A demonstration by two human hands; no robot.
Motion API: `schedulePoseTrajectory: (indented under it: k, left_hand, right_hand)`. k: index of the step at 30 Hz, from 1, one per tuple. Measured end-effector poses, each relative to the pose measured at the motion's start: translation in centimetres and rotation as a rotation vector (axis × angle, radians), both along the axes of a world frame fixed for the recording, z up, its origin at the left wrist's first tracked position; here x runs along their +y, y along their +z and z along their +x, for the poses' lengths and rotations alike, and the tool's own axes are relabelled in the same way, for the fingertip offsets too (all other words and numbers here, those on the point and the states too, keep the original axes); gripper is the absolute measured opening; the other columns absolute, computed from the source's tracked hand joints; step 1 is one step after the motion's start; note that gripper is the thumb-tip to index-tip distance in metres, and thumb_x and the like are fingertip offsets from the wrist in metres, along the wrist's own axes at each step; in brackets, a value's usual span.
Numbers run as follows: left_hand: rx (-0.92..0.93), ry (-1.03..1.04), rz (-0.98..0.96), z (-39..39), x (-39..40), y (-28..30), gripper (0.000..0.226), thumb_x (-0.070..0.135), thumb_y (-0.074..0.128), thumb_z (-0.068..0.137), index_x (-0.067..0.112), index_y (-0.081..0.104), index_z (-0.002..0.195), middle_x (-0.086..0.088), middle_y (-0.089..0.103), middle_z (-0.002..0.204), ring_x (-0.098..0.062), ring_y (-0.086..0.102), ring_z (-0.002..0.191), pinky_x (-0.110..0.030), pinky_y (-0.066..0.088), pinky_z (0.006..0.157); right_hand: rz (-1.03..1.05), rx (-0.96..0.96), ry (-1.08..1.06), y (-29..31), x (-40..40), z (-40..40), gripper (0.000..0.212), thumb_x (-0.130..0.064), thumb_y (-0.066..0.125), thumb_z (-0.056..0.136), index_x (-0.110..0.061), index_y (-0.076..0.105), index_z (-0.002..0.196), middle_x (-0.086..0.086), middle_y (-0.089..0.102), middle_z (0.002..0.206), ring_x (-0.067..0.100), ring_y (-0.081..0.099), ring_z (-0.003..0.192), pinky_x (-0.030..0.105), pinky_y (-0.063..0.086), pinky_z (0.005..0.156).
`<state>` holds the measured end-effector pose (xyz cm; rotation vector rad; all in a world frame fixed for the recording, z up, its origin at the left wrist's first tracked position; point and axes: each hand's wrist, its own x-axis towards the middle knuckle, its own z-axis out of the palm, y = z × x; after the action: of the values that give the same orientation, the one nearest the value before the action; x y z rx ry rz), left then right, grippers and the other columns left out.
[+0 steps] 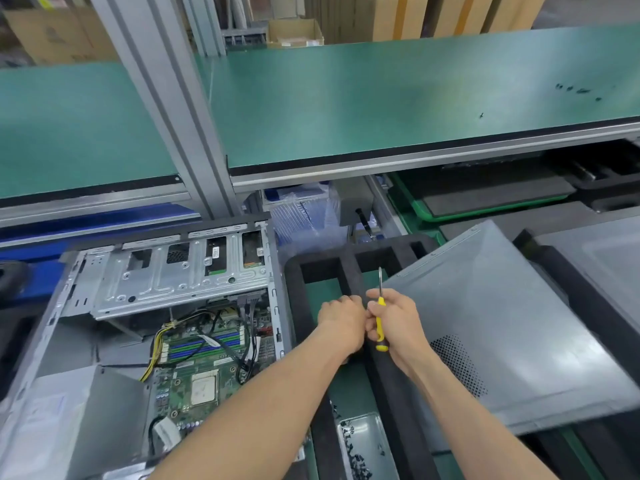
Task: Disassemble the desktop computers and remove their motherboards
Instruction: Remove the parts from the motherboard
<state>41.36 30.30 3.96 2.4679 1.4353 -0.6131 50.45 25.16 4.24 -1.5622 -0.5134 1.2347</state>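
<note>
Two bare forearms come up from the bottom edge of the view, with no sleeves on them. The left hand (341,317) and the right hand (394,323) wear no gloves. No watch, ring or band shows on either wrist or finger.

Nothing here can actually be read. The white sticker (166,432) lying on the motherboard (207,368) near its front edge shows only a blur, and the small white label (213,251) seen through a slot of the open computer case (145,278) carries dark marks too small to make out. A pale label (48,415) on the grey power supply cover (69,420) is washed out. The cardboard box (52,36) behind the bench (381,98) bears a faint printed emblem, but its letters, if any, cannot be told.
</note>
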Motion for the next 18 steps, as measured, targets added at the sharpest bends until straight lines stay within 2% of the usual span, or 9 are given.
schedulePoseTrajectory:
  k: [2, 5, 7, 10, 12, 13, 15, 18]
  left_hand:
    - [-0.038, -0.128, 0.130, -1.4, 0.1, 2.2, 0.046, 0.023, 0.060, 0.092, 0.012, 0.046, 0.134, -0.008, 0.056, 0.133, -0.030, 0.052, 0.125, -0.044, 0.036, 0.101]
    - [-0.190, -0.263, 0.208, -4.8, 0.4, 5.1, 0.026, 0.023, 0.055, 0.093, 0.017, 0.056, 0.118, -0.005, 0.061, 0.116, -0.027, 0.061, 0.108, -0.041, 0.039, 0.085]
    - [-0.318, -0.307, 0.226, -7.4, 0.8, 6.6, 0.018, 0.019, 0.052, 0.092, 0.015, 0.062, 0.107, -0.005, 0.061, 0.107, -0.028, 0.061, 0.101, -0.039, 0.043, 0.081]
    - [-0.697, -0.279, 0.241, -12.0, 1.0, 7.2, 0.014, 0.012, 0.053, 0.089, 0.010, 0.066, 0.095, -0.005, 0.061, 0.098, -0.025, 0.059, 0.094, -0.039, 0.048, 0.084]
    - [-0.968, -0.209, 0.340, -15.5, 0.6, 6.9, 0.007, 0.006, 0.058, 0.086, 0.009, 0.064, 0.088, -0.002, 0.059, 0.089, -0.018, 0.055, 0.083, -0.027, 0.046, 0.076]
    - [-1.048, -0.163, 0.400, -17.3, 0.3, 6.6, 0.006, 0.004, 0.058, 0.084, 0.009, 0.062, 0.085, 0.001, 0.057, 0.084, -0.014, 0.053, 0.077, -0.022, 0.044, 0.070]
    - [-1.069, -0.081, 0.436, -20.7, -0.1, 5.9, 0.005, 0.008, 0.056, 0.082, 0.012, 0.059, 0.080, 0.005, 0.054, 0.077, -0.009, 0.050, 0.069, -0.019, 0.040, 0.062]
    - [-0.871, 0.036, 0.280, -23.9, 0.1, 5.0, 0.012, 0.025, 0.050, 0.081, 0.022, 0.062, 0.081, 0.011, 0.062, 0.072, -0.007, 0.057, 0.068, -0.029, 0.046, 0.062]
  right_hand:
    - [0.076, 0.032, -0.045, 1.2, 0.5, -1.1, 0.023, 0.003, 0.045, 0.099, -0.008, 0.060, 0.112, 0.005, 0.055, 0.062, 0.014, 0.045, 0.043, 0.024, 0.032, 0.036]
    - [0.165, 0.040, -0.033, 3.3, 1.2, -3.3, 0.021, -0.004, 0.047, 0.102, -0.013, 0.061, 0.114, 0.001, 0.050, 0.058, 0.013, 0.039, 0.041, 0.022, 0.029, 0.037]
    - [0.191, -0.004, -0.002, 4.8, 1.6, -5.3, 0.021, -0.006, 0.048, 0.102, -0.017, 0.062, 0.113, 0.000, 0.047, 0.057, 0.013, 0.037, 0.043, 0.022, 0.027, 0.039]
    - [0.211, -0.040, 0.048, 6.6, 2.0, -8.5, 0.022, -0.006, 0.049, 0.100, -0.020, 0.063, 0.110, -0.001, 0.045, 0.056, 0.014, 0.034, 0.044, 0.023, 0.025, 0.041]
    - [0.223, -0.052, 0.086, 7.6, 2.0, -10.3, 0.023, -0.004, 0.049, 0.098, -0.018, 0.063, 0.109, 0.001, 0.045, 0.058, 0.015, 0.035, 0.044, 0.023, 0.027, 0.040]
    - [0.230, -0.066, 0.106, 8.0, 2.0, -11.1, 0.024, -0.002, 0.048, 0.098, -0.018, 0.063, 0.107, 0.002, 0.046, 0.059, 0.015, 0.037, 0.044, 0.023, 0.028, 0.039]
    - [0.232, -0.119, 0.140, 8.6, 1.7, -12.7, 0.023, 0.000, 0.047, 0.096, -0.016, 0.062, 0.104, 0.001, 0.049, 0.060, 0.015, 0.040, 0.044, 0.023, 0.031, 0.038]
    - [0.212, -0.164, 0.162, 9.0, 1.4, -14.9, 0.021, 0.005, 0.043, 0.093, -0.009, 0.057, 0.098, 0.007, 0.049, 0.065, 0.021, 0.039, 0.046, 0.026, 0.029, 0.039]
